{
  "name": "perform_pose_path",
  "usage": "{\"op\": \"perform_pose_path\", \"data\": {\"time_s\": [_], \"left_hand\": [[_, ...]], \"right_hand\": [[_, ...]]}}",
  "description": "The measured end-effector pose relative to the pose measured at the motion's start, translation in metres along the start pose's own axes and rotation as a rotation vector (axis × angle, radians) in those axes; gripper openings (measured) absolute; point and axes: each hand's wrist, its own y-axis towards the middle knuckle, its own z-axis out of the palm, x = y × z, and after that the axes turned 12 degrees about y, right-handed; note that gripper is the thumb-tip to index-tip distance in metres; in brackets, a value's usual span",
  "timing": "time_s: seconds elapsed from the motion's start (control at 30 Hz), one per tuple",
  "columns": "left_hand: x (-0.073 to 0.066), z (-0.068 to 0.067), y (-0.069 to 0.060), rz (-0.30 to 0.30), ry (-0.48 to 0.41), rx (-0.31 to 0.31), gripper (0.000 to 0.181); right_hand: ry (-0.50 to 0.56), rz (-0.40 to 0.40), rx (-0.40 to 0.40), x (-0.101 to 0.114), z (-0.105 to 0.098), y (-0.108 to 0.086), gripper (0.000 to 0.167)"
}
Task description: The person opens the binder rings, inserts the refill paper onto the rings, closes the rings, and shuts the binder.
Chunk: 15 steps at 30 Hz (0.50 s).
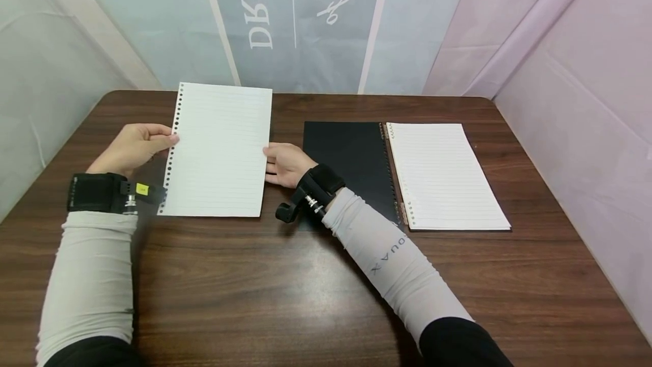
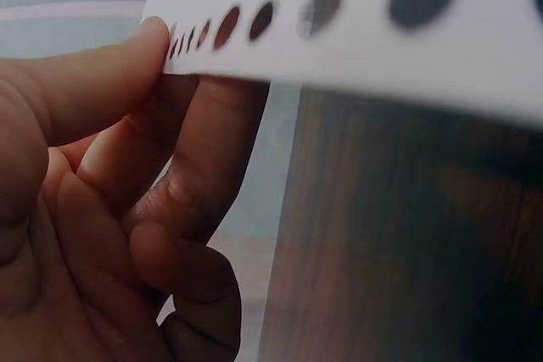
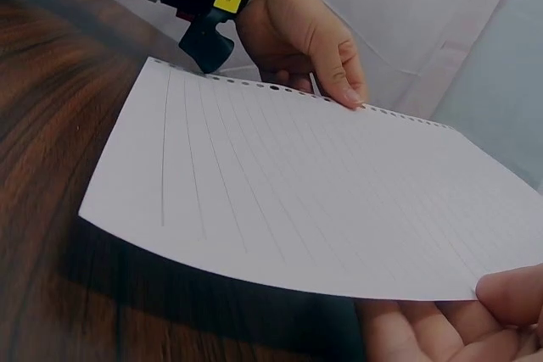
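Observation:
Between my two hands is a white lined sheet of loose-leaf paper (image 1: 219, 152), held above the table with its row of punched holes on the left side. My left hand (image 1: 134, 145) pinches the holed edge between thumb and fingers; the left wrist view shows the thumb (image 2: 102, 82) on top and fingers beneath. At the opposite edge, my right hand (image 1: 287, 164) pinches the paper, thumb above and fingers (image 3: 424, 328) below. To the right lies an open ring binder, its black cover (image 1: 341, 140) spread flat and a stack of lined paper (image 1: 448, 180) on its right side.
The binder's spine with its rings (image 1: 394, 177) runs between cover and stack. Everything is on a brown wooden table (image 1: 244, 293). Behind the table hangs a printed curtain (image 1: 326, 61), with pale fabric (image 1: 586, 101) along the right side.

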Motion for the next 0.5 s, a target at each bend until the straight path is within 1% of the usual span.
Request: {"op": "perform_pose_path", "data": {"time_s": [0.13,0.3,0.5], "left_hand": [[-0.002,0.003,0.000,0.026,0.003,0.019,0.061],[-0.005,0.006,0.001,0.064,0.024,0.017,0.057],[-0.008,0.009,0.004,0.091,0.007,0.025,0.054]], "right_hand": [[-0.006,-0.011,-0.010,0.003,-0.005,-0.002,0.053],[-0.032,-0.026,-0.016,0.007,-0.010,-0.004,0.053],[-0.063,-0.050,-0.015,0.013,-0.015,-0.007,0.049]]}}
